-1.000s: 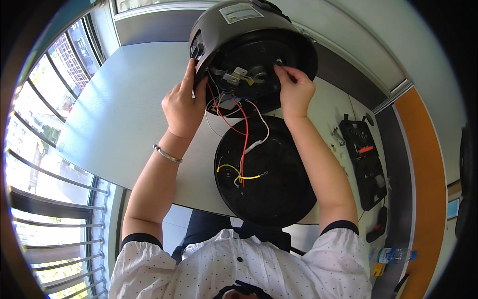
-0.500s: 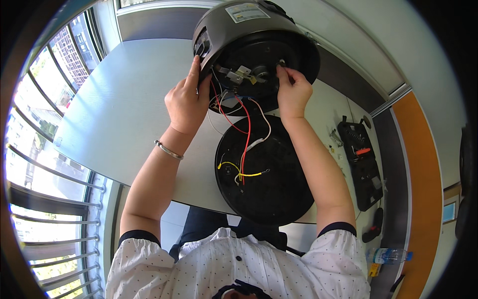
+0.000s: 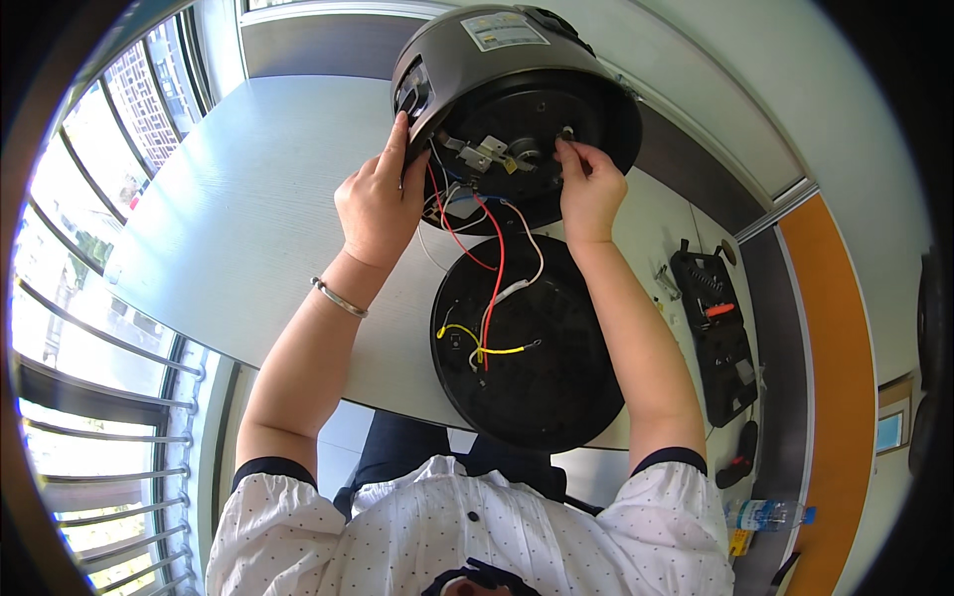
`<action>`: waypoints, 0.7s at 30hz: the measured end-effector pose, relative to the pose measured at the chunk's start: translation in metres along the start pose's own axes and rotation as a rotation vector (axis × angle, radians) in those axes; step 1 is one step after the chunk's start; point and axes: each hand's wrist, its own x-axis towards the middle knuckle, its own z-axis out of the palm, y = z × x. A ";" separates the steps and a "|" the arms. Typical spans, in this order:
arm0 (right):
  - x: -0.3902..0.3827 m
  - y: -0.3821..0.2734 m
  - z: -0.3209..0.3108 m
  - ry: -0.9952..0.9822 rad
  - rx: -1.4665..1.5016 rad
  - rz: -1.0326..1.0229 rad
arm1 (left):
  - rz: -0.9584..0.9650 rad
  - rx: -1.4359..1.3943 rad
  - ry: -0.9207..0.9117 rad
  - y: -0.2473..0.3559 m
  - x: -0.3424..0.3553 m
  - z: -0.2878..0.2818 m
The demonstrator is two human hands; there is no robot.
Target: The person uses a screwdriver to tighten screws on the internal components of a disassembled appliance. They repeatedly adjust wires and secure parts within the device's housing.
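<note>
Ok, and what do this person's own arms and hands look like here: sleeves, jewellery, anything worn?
Both forearms are bare. The left hand has a thin silver bangle at the wrist; the right hand shows no jewellery or gloves. Short white sleeves with small dark dots end above the elbows in a dark cuff band on each arm.

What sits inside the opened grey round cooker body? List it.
Inside the grey round cooker body: metal brackets, a central hub and red, white and yellow wires. The left hand and right hand cover the rest.
</note>
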 end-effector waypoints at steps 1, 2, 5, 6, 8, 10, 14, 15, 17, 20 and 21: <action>0.000 -0.002 0.000 -0.018 0.054 0.051 | -0.002 0.000 0.000 0.000 0.000 0.000; 0.000 -0.005 0.000 -0.035 0.107 0.102 | -0.005 -0.001 -0.001 0.000 0.000 0.000; -0.001 -0.021 -0.003 -0.060 0.296 0.333 | 0.044 -0.007 0.056 -0.003 0.000 0.003; -0.001 -0.023 -0.003 -0.066 0.331 0.358 | 0.070 -0.013 0.084 -0.004 0.001 0.004; 0.000 -0.025 -0.003 -0.077 0.400 0.407 | 0.072 -0.017 0.087 -0.005 0.001 0.005; 0.001 -0.026 -0.003 -0.091 0.426 0.433 | 0.073 -0.017 0.088 -0.005 0.000 0.005; -0.002 -0.024 -0.001 -0.106 0.424 0.436 | 0.072 -0.011 0.090 -0.005 0.000 0.005; -0.002 -0.024 -0.001 -0.112 0.407 0.423 | 0.073 -0.010 0.090 -0.005 0.000 0.005; -0.002 -0.024 0.000 -0.123 0.374 0.397 | 0.071 -0.010 0.087 -0.004 0.001 0.005; -0.002 -0.027 -0.001 -0.146 0.328 0.383 | 0.066 -0.009 0.083 -0.004 0.000 0.004; -0.001 -0.027 -0.001 -0.142 0.325 0.371 | 0.065 -0.009 0.082 -0.004 0.000 0.004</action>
